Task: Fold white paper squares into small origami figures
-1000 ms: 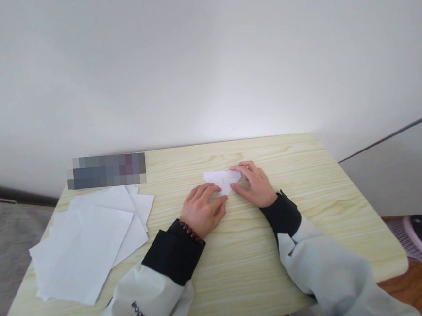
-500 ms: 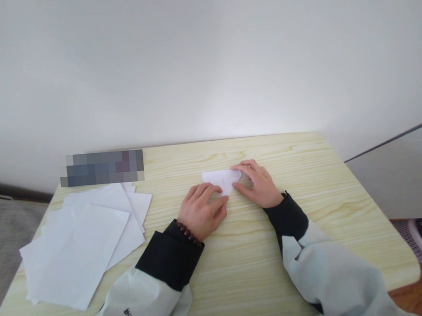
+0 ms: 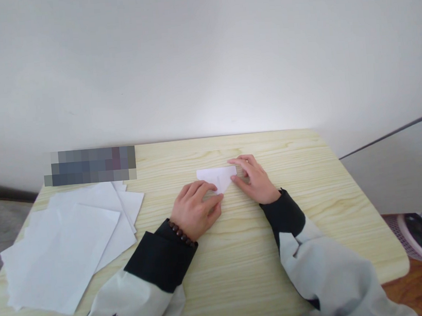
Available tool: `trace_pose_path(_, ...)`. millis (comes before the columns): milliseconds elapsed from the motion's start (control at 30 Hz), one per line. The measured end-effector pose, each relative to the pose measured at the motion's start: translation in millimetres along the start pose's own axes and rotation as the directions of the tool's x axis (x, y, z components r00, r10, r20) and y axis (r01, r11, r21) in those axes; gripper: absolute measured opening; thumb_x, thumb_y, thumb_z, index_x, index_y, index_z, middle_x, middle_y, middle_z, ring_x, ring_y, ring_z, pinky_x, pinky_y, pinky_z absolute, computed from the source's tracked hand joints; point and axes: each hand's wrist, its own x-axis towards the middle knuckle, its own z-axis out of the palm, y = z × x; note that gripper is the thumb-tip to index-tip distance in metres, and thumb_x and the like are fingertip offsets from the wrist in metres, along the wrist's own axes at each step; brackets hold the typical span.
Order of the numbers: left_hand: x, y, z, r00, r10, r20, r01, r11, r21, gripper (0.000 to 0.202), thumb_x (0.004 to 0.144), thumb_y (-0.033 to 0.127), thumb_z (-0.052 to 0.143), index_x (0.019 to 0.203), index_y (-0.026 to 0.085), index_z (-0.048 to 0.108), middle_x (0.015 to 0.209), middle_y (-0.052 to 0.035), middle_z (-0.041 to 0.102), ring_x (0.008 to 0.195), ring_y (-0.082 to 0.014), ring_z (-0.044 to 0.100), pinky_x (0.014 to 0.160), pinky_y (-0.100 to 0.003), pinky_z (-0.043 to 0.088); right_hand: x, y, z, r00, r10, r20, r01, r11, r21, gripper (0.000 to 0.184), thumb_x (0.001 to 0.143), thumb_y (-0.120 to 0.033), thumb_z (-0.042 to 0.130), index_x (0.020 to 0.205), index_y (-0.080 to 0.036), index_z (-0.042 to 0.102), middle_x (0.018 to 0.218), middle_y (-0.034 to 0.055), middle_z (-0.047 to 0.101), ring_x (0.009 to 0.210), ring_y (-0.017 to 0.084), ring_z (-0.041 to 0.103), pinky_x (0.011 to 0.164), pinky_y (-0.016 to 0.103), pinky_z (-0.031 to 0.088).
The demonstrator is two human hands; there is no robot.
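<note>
A small piece of folded white paper (image 3: 215,173) lies on the table, with a straight far edge, slanting sides and a crease down its middle. My left hand (image 3: 195,209), wearing a dark bead bracelet, is at its near point; the thumb and fingertips close on that tip and cover part of it. At the paper's right corner is my right hand (image 3: 253,178). Its thumb touches the side edge, while the index finger stretches just past the far edge, apart from the thumb.
Loose white sheets (image 3: 68,252) lie in a spread pile on the left of the wooden table (image 3: 234,273). Behind them is a blurred-out dark object (image 3: 91,165). A white wall (image 3: 203,56) borders the far edge. A pink basket (image 3: 407,240) stands on the floor at right.
The right index finger has come off the paper's top right corner and now reaches past the far edge. The left hand keeps its place on the paper. The whole view has shifted slightly.
</note>
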Motion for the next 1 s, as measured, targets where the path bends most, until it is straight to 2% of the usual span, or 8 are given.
trace_pose_path(133,-0.3,-0.2,0.2,1.000,-0.003,0.001,0.003,1.000,0.001,0.017,0.081,0.022,0.054,0.086,0.026,0.070,0.097,-0.0024,0.067,0.094,-0.0200,0.058,0.081,-0.036,0.046,1.1,4.5,0.3,1.000,0.016,-0.004,-0.016,0.998,0.067,0.041,0.083,-0.024,0.049,0.124,-0.021,0.049,0.116,0.0095,0.045,0.069,0.014,0.051,0.069,0.033,0.047)
trace_pose_path(267,-0.6,-0.5,0.3,1.000,0.003,0.006,-0.003,1.000,0.004,0.017,0.081,0.023,0.054,0.087,0.026,0.070,0.097,-0.0025,0.067,0.094,-0.0202,0.058,0.081,-0.036,0.046,1.7,7.3,2.2,1.000,0.011,-0.025,-0.009,0.997,0.080,0.040,0.084,-0.019,0.045,0.123,-0.021,0.049,0.112,0.0084,0.047,0.063,0.012,0.049,0.071,0.032,0.047)
trace_pose_path(367,-1.2,-1.2,0.7,1.000,0.013,0.003,-0.013,1.000,0.000,0.017,0.081,0.022,0.054,0.087,0.025,0.070,0.097,-0.0027,0.067,0.094,-0.0201,0.058,0.082,-0.036,0.046,0.8,5.3,3.1,0.999,0.007,-0.041,-0.006,0.999,0.039,0.037,0.086,-0.019,0.043,0.122,-0.021,0.051,0.113,0.0092,0.049,0.069,0.014,0.053,0.073,0.033,0.046)
trace_pose_path(433,-1.6,-1.6,1.0,1.000,0.021,-0.006,-0.021,1.000,-0.006,0.017,0.081,0.022,0.054,0.088,0.025,0.070,0.096,-0.0026,0.067,0.094,-0.0202,0.058,0.082,-0.036,0.045,-0.2,2.3,3.3,0.999,0.004,-0.047,-0.004,1.000,0.000,0.035,0.087,-0.026,0.044,0.121,-0.021,0.052,0.115,0.0099,0.049,0.081,0.018,0.056,0.076,0.034,0.046)
trace_pose_path(533,-1.8,-1.9,1.1,1.000,0.027,-0.011,-0.027,1.000,-0.014,0.017,0.081,0.021,0.055,0.089,0.025,0.070,0.096,-0.0026,0.067,0.094,-0.0203,0.057,0.083,-0.036,0.045,-1.7,-1.8,3.2,0.999,-0.026,-0.027,0.024,0.997,-0.076,0.045,0.081,-0.041,0.056,0.121,-0.021,0.051,0.117,0.0104,0.049,0.101,0.024,0.053,0.086,0.040,0.043)
trace_pose_path(600,-1.5,-1.6,0.7,1.000,0.027,-0.009,-0.027,1.000,-0.013,0.017,0.080,0.021,0.055,0.088,0.024,0.070,0.096,-0.0029,0.067,0.094,-0.0203,0.057,0.082,-0.036,0.045,-1.9,-2.8,2.8,0.999,-0.044,-0.007,0.043,0.993,-0.109,0.051,0.077,-0.043,0.061,0.122,-0.021,0.051,0.117,0.0102,0.049,0.109,0.027,0.049,0.090,0.043,0.040)
trace_pose_path(833,-0.2,-0.2,-0.8,1.000,0.003,-0.003,-0.003,1.000,-0.017,0.016,0.081,0.022,0.055,0.086,0.025,0.070,0.096,-0.0027,0.067,0.094,-0.0203,0.058,0.082,-0.036,0.046,-0.1,0.1,-0.7,1.000,-0.014,0.007,0.014,0.999,-0.032,0.037,0.084,-0.028,0.050,0.121,-0.020,0.052,0.116,0.0099,0.050,0.092,0.021,0.056,0.076,0.035,0.046)
trace_pose_path(1000,-0.5,-1.2,0.2,1.000,0.003,-0.007,-0.003,1.000,-0.025,0.017,0.081,0.021,0.055,0.088,0.025,0.069,0.096,-0.0027,0.067,0.093,-0.0198,0.057,0.082,-0.036,0.045,-0.8,-0.3,1.1,0.999,-0.042,-0.010,0.041,0.997,-0.072,0.032,0.088,-0.027,0.045,0.118,-0.019,0.055,0.114,0.0096,0.052,0.098,0.021,0.055,0.083,0.036,0.043)
